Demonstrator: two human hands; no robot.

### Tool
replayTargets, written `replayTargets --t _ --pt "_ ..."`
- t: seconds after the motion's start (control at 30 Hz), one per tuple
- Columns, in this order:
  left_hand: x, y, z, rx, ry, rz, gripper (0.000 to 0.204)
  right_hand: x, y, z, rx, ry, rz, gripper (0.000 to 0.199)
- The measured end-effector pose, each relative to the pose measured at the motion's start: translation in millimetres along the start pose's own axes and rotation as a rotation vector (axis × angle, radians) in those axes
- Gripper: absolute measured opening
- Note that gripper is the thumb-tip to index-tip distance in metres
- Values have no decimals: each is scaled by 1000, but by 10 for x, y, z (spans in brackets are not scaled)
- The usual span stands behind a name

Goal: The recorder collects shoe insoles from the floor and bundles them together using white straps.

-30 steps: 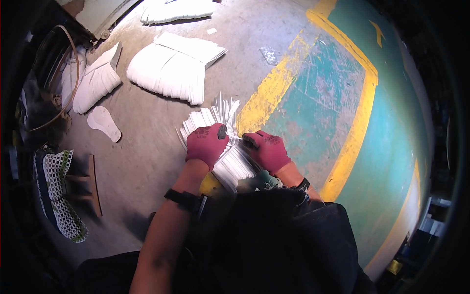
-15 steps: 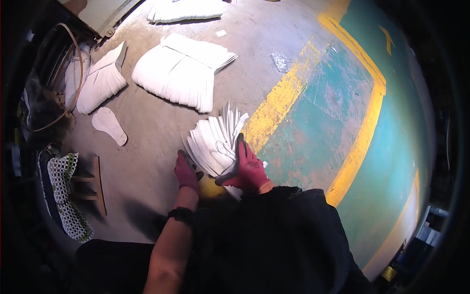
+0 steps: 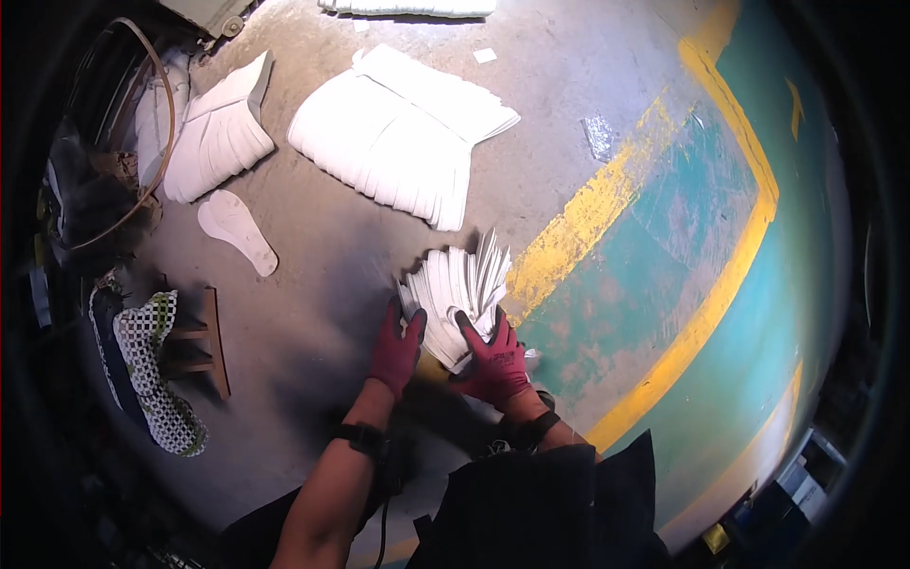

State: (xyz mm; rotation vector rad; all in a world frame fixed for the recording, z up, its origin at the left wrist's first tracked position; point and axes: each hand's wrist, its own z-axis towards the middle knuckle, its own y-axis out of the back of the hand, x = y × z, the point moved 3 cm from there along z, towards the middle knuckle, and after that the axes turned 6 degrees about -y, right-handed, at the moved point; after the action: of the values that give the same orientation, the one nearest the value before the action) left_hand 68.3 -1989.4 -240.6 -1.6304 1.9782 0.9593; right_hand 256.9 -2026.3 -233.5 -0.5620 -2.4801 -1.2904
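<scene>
Both my hands wear red gloves with dark fingertips and hold a fanned bundle of white insoles (image 3: pixel 447 292) between them, low over the floor. My left hand (image 3: pixel 394 349) presses against the bundle's left side, its thumb by the near edge. My right hand (image 3: pixel 495 362) grips the lower right side, thumb laid across the near face; its other fingers are partly hidden behind the bundle. The insoles' upper ends spread apart on the right. Ahead of the bundle, a larger white stack of insoles (image 3: pixel 389 142) lies on the concrete.
A single white insole (image 3: pixel 237 232) lies to the left, below another white stack (image 3: pixel 223 128). Near it stands a small wooden stool (image 3: pixel 216 343) beside a checkered cloth (image 3: pixel 156 375). A clear plastic scrap (image 3: pixel 598 138) lies by the yellow floor line (image 3: pixel 588 218). Green-painted floor spreads right.
The bundle has come slightly nearer to me. My right thumb now lies over its near face, and my left hand is closer against its side. The whole view has shifted.
</scene>
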Motion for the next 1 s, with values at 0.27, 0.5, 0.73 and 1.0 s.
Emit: replayTargets --t 0.27,0.5,0.73,1.0 --pt "-35 1840 -870 -99 -14 -69 49 -198 1285 -295 403 -192 -30 126" --pt "-181 3089 -3665 -341 476 -63 43 -1338 2376 -2575 535 -719 23 123" --pt "-335 3456 -6691 21 739 380 35 -1887 3712 -5521 586 -876 228 106" --pt "-2535 2444 -6774 -20 764 51 41 -1808 5861 -6274 450 -878 325 102"
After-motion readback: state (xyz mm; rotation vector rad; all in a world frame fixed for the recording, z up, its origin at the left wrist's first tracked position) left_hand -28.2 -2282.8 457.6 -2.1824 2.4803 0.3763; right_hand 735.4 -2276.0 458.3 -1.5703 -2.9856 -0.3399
